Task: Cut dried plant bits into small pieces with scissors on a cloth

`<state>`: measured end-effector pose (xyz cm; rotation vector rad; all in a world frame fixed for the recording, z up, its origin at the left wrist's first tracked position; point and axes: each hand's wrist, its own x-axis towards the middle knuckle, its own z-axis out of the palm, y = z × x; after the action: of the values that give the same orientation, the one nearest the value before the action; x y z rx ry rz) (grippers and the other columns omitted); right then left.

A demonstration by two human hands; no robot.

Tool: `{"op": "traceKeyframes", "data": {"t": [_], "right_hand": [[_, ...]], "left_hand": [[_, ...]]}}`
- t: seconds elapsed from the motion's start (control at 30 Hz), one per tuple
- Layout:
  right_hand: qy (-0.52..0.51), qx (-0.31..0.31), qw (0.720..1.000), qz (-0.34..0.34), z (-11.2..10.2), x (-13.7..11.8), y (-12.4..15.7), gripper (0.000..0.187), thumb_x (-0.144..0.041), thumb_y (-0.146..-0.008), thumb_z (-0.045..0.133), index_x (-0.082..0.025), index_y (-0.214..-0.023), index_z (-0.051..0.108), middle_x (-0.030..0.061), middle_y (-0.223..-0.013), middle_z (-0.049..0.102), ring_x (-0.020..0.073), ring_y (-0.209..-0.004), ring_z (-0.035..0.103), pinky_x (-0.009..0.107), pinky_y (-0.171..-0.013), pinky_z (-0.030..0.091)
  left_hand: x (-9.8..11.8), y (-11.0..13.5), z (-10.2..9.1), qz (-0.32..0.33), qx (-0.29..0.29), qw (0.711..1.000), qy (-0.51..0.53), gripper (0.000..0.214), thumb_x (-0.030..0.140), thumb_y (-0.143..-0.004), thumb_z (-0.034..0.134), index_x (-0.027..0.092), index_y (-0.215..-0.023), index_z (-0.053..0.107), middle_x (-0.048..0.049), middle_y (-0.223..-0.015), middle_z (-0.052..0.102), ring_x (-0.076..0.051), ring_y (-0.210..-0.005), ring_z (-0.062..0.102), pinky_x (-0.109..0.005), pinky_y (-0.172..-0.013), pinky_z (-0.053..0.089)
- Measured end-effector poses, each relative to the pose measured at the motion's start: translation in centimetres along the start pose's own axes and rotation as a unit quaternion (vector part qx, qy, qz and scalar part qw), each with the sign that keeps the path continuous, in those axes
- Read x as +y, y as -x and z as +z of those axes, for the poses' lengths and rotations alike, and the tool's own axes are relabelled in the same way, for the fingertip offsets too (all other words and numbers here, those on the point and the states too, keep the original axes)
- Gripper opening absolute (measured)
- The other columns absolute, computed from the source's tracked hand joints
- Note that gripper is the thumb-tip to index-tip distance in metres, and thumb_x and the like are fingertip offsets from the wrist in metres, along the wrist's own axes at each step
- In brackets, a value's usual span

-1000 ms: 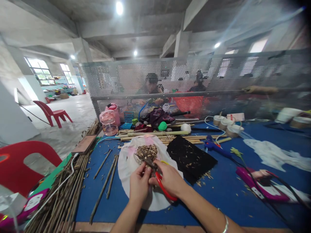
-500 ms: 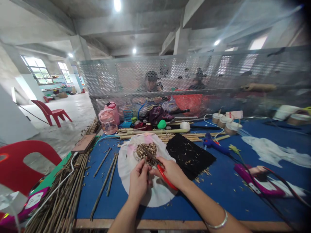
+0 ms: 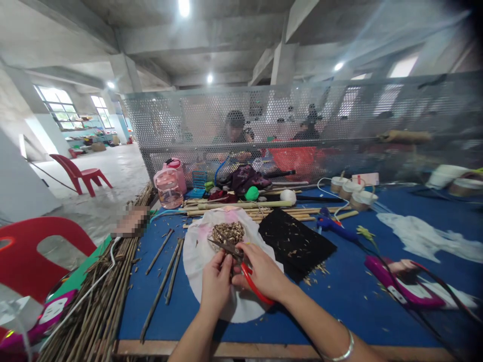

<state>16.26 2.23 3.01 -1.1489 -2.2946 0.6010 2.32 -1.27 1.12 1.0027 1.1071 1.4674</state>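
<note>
The thumb and forefinger of the left hand (image 3: 215, 284) are pressed together just below the scissor blades; what sits between them cannot be told. The right hand (image 3: 266, 274) has its fingers curled round the red handles of one pair of scissors (image 3: 254, 287), whose dark blades point left across the near side of one heap of chopped stem pieces (image 3: 228, 231), too many to count. The heap lies on the far half of one roundish white cloth (image 3: 196, 281); the cloth's near edge stops short of the wooden table edge (image 3: 143, 347), with a band of blue tabletop (image 3: 339, 281) between.

Right of the cloth, just beside it, lies one black sheet (image 3: 298, 241) strewn with scraps. To the left are three loose sticks (image 3: 162, 289), apart from the cloth, with a narrow blue lane between. Further left, one long bundle of sticks (image 3: 100, 296) runs along the table's side.

A wide stretch of blue, dotted with scraps, opens between the right forearm and one magenta power strip (image 3: 403, 289). Beyond the cloth, bamboo poles (image 3: 245, 205) lie crosswise, with one green ball (image 3: 251, 193) and one white ball (image 3: 288, 196) behind them. Three small pots (image 3: 363, 200) cluster at the far right, before a perforated metal screen (image 3: 169, 118).
</note>
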Motion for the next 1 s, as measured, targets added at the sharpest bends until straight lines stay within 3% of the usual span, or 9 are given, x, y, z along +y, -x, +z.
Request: {"op": "traceKeyframes", "data": {"t": [0.23,0.43,0.63,0.83,0.93,1.0], "right_hand": [[-0.004,0.004,1.000,-0.008,0.5,0.2,0.1,0.078,-0.057,-0.066,0.069,-0.011,-0.125,0.047,0.0175,-0.114,0.055,0.0313,-0.106,0.052,0.046,-0.092,0.041],[-0.024,0.008,1.000,0.012,0.9,0.1,0.2,0.056,-0.048,-0.073,0.066,-0.016,-0.116,0.051,0.0112,-0.102,0.062,0.0242,-0.093,0.058,0.035,-0.081,0.045],[-0.012,-0.024,0.998,0.061,0.7,-0.1,0.3,0.034,-0.045,-0.077,0.062,-0.022,-0.101,0.057,0.0052,-0.090,0.068,0.0201,-0.079,0.063,0.026,-0.066,0.042],[0.006,-0.033,0.997,0.075,0.3,0.4,-0.1,0.037,-0.051,-0.081,0.055,-0.021,-0.102,0.060,0.0057,-0.078,0.069,0.0196,-0.068,0.063,0.025,-0.058,0.040],[0.011,-0.015,0.997,0.070,0.0,0.7,-0.2,0.048,-0.054,-0.079,0.057,-0.018,-0.111,0.059,0.0063,-0.074,0.068,0.0196,-0.065,0.062,0.026,-0.057,0.040],[0.012,-0.010,0.998,0.064,-0.2,0.9,-0.2,0.052,-0.054,-0.077,0.059,-0.016,-0.112,0.059,0.0068,-0.074,0.068,0.0198,-0.065,0.062,0.026,-0.058,0.040]], "left_hand": [[0.1,0.2,0.2,0.000,-0.011,1.000,-0.005,0.037,0.045,-0.073,0.065,0.013,-0.090,0.066,-0.0033,-0.069,0.063,-0.013,-0.062,0.055,-0.023,-0.061,0.045],[0.3,0.1,0.5,0.000,0.001,1.000,0.020,0.037,0.043,-0.072,0.067,0.012,-0.093,0.066,-0.0052,-0.075,0.064,-0.013,-0.067,0.055,-0.022,-0.064,0.046],[-0.1,0.0,0.6,-0.058,0.016,0.997,0.049,0.049,0.051,-0.065,0.069,0.013,-0.096,0.063,0.0032,-0.060,0.053,-0.005,-0.043,0.043,-0.018,-0.040,0.036],[-0.7,0.0,0.5,-0.088,-0.003,0.996,0.026,0.057,0.054,-0.069,0.064,0.012,-0.107,0.059,0.0058,-0.054,0.049,-0.005,-0.035,0.042,-0.018,-0.034,0.037],[-0.4,0.0,0.4,-0.091,0.019,0.995,0.027,0.067,0.052,-0.065,0.068,0.011,-0.117,0.054,0.0054,-0.055,0.052,-0.005,-0.036,0.045,-0.017,-0.035,0.037],[-0.1,0.0,0.4,-0.090,0.044,0.994,0.036,0.067,0.050,-0.061,0.072,0.012,-0.113,0.055,0.0044,-0.061,0.056,-0.005,-0.036,0.046,-0.017,-0.034,0.037]]}}
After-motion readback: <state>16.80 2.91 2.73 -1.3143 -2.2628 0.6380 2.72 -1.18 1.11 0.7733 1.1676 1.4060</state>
